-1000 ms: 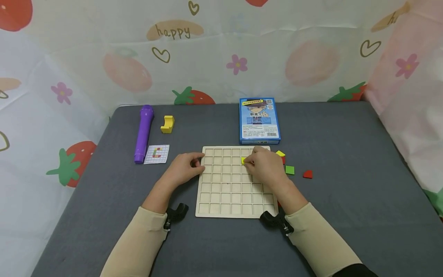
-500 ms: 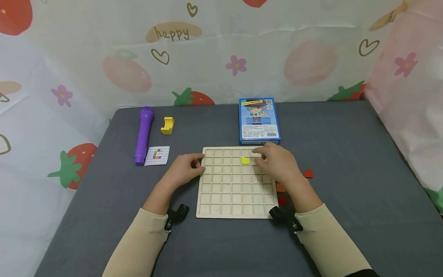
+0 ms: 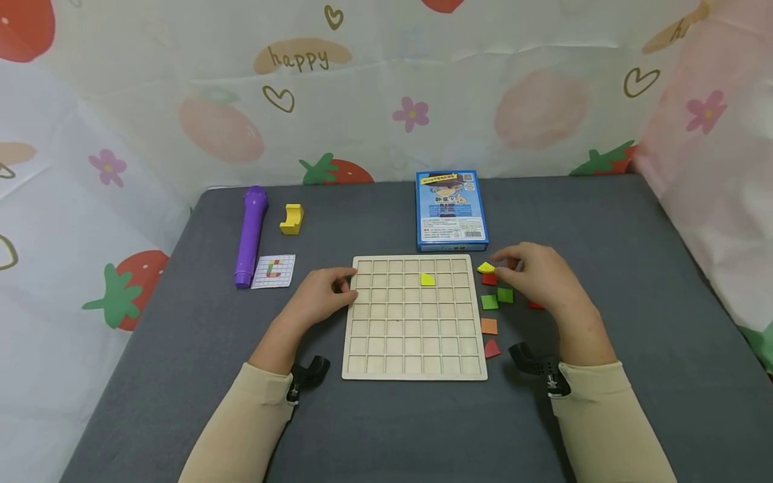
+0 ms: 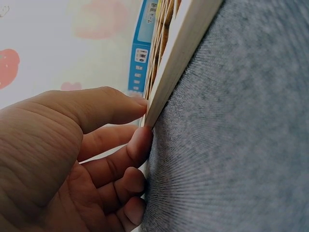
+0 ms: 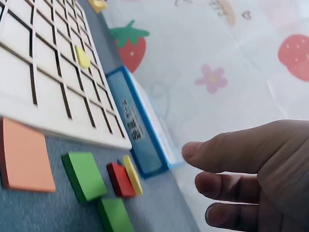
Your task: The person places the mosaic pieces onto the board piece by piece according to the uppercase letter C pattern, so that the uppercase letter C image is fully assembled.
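A pale wooden grid board (image 3: 394, 329) lies flat, with one yellow round-edged piece (image 3: 427, 280) in a cell of its upper part. Along the board's left edge my left hand (image 3: 320, 295) touches the rim with thumb and index finger, which stand apart; the left wrist view has the fingertips (image 4: 140, 137) right at the rim. Right of the board my right hand (image 3: 537, 275) hovers near another yellow piece (image 3: 486, 267), its thumb and fingers apart and holding nothing. Under that piece is a red one (image 3: 489, 280), and two green squares (image 3: 505, 295) lie nearby.
Farther down the board's right side are an orange square (image 3: 489, 326) and a red piece (image 3: 492, 349). A blue box (image 3: 451, 211) stands behind the board. To the left lie a purple microphone (image 3: 250, 238), a pattern card (image 3: 273, 272) and a yellow block (image 3: 292, 219).
My right hand has let go of the yellow piece in the grid and moved right, off the board to the loose pieces. My left hand has stayed at the board's edge.
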`<state>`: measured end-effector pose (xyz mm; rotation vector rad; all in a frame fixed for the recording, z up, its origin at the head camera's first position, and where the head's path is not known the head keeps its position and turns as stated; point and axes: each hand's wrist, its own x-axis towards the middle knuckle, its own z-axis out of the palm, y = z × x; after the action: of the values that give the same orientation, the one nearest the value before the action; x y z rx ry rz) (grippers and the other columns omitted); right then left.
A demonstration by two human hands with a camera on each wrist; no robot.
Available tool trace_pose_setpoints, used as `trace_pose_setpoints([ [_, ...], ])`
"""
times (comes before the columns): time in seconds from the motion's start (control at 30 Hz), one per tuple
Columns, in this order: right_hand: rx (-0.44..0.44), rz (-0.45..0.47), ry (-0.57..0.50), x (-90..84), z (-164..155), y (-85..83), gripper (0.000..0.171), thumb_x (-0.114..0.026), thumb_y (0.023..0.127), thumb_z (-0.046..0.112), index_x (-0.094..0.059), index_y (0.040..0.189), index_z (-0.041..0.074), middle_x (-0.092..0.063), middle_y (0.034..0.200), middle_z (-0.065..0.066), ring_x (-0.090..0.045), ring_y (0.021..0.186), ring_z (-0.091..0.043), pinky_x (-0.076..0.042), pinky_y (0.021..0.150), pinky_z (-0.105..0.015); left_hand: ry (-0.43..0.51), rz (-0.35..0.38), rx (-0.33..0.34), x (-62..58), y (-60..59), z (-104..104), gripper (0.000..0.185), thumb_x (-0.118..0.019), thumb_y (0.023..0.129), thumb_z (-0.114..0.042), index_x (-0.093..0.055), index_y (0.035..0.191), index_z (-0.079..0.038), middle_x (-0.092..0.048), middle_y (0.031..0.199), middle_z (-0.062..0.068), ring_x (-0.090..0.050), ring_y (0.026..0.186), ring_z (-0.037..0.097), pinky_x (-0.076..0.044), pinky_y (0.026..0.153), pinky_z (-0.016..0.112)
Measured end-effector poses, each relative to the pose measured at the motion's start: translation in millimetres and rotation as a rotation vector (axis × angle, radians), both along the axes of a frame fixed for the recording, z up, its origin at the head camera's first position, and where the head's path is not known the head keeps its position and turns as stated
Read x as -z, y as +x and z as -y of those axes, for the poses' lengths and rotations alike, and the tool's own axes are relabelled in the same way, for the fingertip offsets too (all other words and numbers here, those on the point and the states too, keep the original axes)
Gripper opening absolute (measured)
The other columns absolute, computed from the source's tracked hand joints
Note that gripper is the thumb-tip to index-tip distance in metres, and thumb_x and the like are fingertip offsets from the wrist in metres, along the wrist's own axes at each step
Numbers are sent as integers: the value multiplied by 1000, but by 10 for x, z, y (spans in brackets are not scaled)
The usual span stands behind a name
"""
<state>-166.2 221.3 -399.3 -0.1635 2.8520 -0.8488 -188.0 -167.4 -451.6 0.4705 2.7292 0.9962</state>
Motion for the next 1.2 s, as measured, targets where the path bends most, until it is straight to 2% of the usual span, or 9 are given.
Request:
trace_pose_setpoints([
  [0.3, 23, 119, 97, 244, -15, -93, 41, -73, 95, 27, -70, 125, -1, -65, 95, -11, -55, 77, -25, -42, 64, -36, -3, -2, -4, 5, 4, -10, 46, -72, 93, -15, -65, 135, 0, -63, 82, 1, -53, 70, 15, -42, 68, 33],
  [0.43, 27, 94, 114, 321, 6, -99, 41, -75, 93, 27, -70, 123, 0, -65, 94, -12, -55, 76, -25, -43, 64, -38, -10, -2, -2, 11, 4, -18, 46, -71, 93, -16, -65, 135, -1, -63, 82, 1, -53, 70, 15, -42, 69, 34],
  [0.57, 28, 52, 125, 332, 0, -96, 35, -76, 92, 29, -72, 115, 2, -66, 94, -11, -56, 75, -25, -44, 64, -38, -15, -2, 1, 6, -3, -18, 46, -71, 93, -16, -65, 136, 0, -63, 82, 1, -53, 71, 15, -42, 69, 34],
  [0.73, 45, 66, 84, 229, -29, -105, 35, -75, 92, 33, -72, 107, 1, -69, 98, -13, -60, 81, -27, -49, 68, -41, -14, -7, 0, -7, -6, -6, 46, -71, 93, -15, -65, 135, 0, -63, 82, 1, -53, 71, 16, -42, 69, 34],
  [0.93, 28, 96, -17, -66, 8, -139, 34, -69, 96, 32, -75, 109, 1, -70, 107, -15, -61, 93, -30, -51, 81, -46, -15, -7, 4, -5, -1, 11, 46, -71, 93, -16, -64, 135, 1, -63, 81, 1, -53, 71, 16, -43, 70, 34],
  [1.07, -16, 118, -71, -248, 167, -151, 34, -67, 98, 35, -76, 110, 4, -71, 108, -12, -60, 94, -28, -50, 80, -44, -16, -9, -1, -1, -3, 21, 46, -71, 93, -15, -65, 135, 0, -63, 81, 1, -53, 70, 15, -42, 70, 34],
  [1.2, -79, 91, -99, -301, 384, -160, 29, -69, 98, 31, -75, 109, 4, -70, 101, -9, -60, 87, -25, -48, 73, -40, -8, -11, 6, -3, -15, 3, 46, -71, 93, -16, -65, 135, -1, -63, 81, 1, -53, 70, 15, -42, 70, 34],
])
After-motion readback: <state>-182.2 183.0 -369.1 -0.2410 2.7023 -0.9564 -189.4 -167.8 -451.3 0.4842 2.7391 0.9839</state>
